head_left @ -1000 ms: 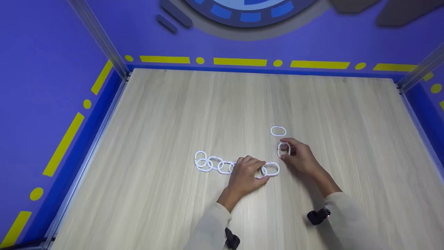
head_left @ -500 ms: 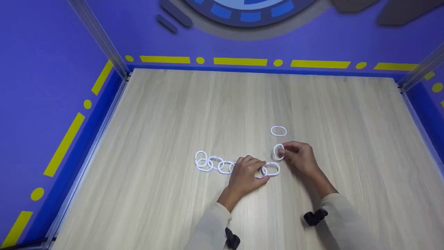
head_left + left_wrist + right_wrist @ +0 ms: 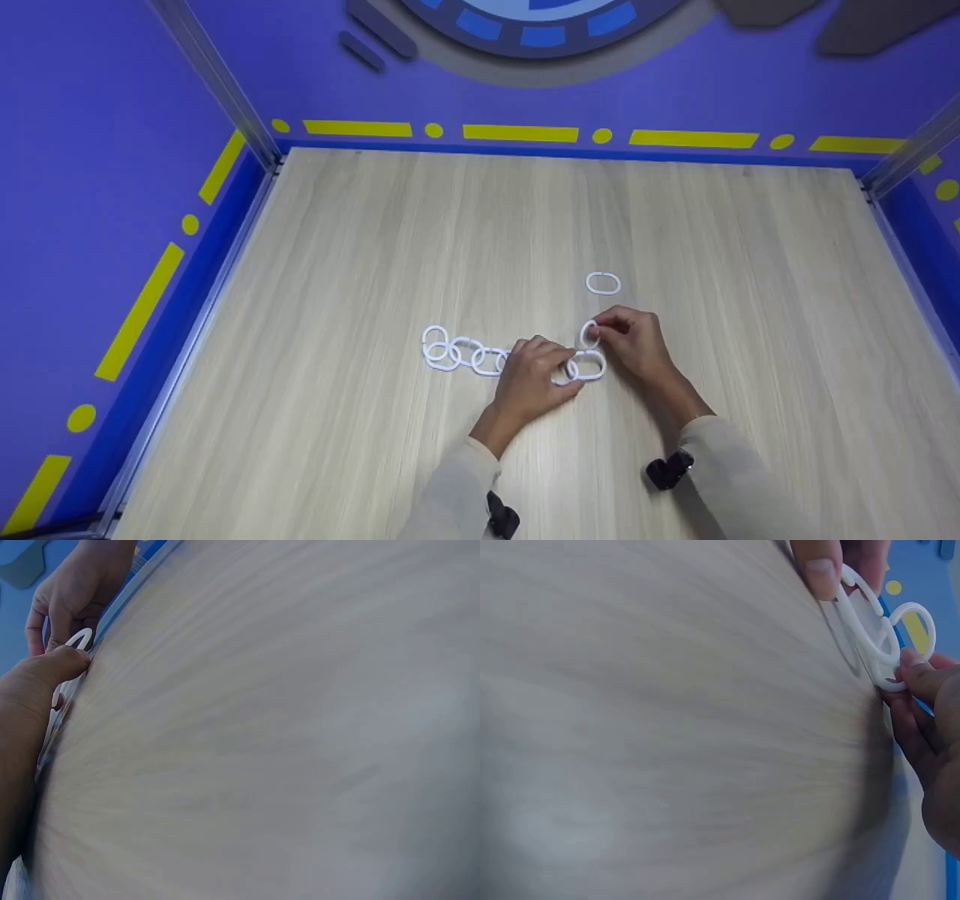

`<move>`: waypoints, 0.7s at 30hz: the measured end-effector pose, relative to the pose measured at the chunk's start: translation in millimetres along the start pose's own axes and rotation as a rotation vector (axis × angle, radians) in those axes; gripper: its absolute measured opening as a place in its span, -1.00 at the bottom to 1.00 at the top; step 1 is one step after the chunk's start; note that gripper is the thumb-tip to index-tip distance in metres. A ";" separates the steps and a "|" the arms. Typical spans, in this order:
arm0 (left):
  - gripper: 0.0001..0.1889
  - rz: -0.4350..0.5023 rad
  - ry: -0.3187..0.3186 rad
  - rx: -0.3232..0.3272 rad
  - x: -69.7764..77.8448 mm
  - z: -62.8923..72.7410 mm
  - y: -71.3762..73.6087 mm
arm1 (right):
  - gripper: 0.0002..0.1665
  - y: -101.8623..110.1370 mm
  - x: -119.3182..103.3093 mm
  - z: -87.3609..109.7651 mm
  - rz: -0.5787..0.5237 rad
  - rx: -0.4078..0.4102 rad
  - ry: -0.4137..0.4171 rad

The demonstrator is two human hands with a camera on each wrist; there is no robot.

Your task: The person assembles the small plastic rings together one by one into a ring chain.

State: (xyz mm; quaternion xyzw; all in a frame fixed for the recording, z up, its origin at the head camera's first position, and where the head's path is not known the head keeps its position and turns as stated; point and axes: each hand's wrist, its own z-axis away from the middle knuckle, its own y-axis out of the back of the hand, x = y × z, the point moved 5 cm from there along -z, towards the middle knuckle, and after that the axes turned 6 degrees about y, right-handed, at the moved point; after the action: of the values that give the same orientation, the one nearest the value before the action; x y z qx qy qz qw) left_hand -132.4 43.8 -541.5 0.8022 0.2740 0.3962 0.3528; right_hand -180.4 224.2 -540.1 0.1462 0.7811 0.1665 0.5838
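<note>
A chain of white oval links (image 3: 442,356) lies on the wooden table. My left hand (image 3: 529,375) grips it near its right end and covers its middle part. The end link (image 3: 592,365) sticks out past the left thumb. With thumb and fingertips, my right hand (image 3: 637,341) pinches a separate white link (image 3: 589,334), tilted up at the far edge of the end link. In the right wrist view the pinched link (image 3: 931,619) overlaps the end link (image 3: 870,634), which shows a gap in its side. The left wrist view has both hands close together.
One loose white link (image 3: 603,283) lies flat beyond the right hand. The wooden tabletop (image 3: 337,247) is bounded by blue panels (image 3: 97,150) with yellow marks at the back and sides. Black cameras (image 3: 670,470) sit on both wrists.
The right hand has carried its link left and toward the chain's end link, turning it more upright. The left hand and the chain have stayed in place.
</note>
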 end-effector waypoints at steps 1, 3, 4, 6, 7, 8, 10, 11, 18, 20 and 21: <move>-0.62 -0.001 0.001 -0.001 0.2 0.0 0.1 | -0.90 -0.9 -0.8 0.2 -0.009 -0.005 0.008; -0.61 0.000 0.001 -0.003 0.2 -0.2 0.0 | -0.91 -2.3 -1.9 0.9 -0.030 -0.016 0.012; -0.61 -0.001 0.001 -0.003 0.2 -0.2 -0.1 | -0.91 -2.8 -2.4 1.1 -0.042 -0.020 0.015; -0.61 -0.005 -0.002 0.000 0.1 -0.2 -0.1 | -0.90 -3.6 -3.3 1.8 -0.054 -0.026 0.019; -0.61 -0.006 -0.002 0.000 -0.2 -0.2 -0.5 | -0.91 -4.2 -3.9 2.1 -0.047 -0.034 0.028; -0.61 -0.008 -0.004 0.002 -0.3 -0.1 -0.5 | -0.90 -4.7 -3.8 2.4 -0.046 -0.041 0.031; -0.61 -0.013 -0.007 0.008 -0.7 0.0 -0.8 | -0.90 -5.6 -3.1 3.1 -0.046 -0.062 0.042; -0.61 -0.015 -0.008 0.009 -0.8 0.1 -0.7 | -0.91 -5.6 -3.1 3.6 -0.042 -0.075 0.043; -0.61 -0.023 0.002 -0.006 0.1 0.5 -0.8 | -0.87 3.6 3.2 7.6 -0.127 -0.168 0.000; -0.60 -0.022 0.010 -0.012 0.1 0.4 -0.6 | -0.85 8.0 5.4 8.7 -0.155 -0.188 0.002; -0.60 -0.022 0.011 -0.014 0.0 0.4 -0.8 | -0.84 10.3 6.9 9.1 -0.165 -0.197 0.003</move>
State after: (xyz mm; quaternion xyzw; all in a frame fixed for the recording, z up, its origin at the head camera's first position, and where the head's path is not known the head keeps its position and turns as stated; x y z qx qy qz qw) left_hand -132.2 44.2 -542.2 0.7944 0.2821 0.3986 0.3611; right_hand -173.1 237.2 -544.0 0.0231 0.7712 0.1943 0.6057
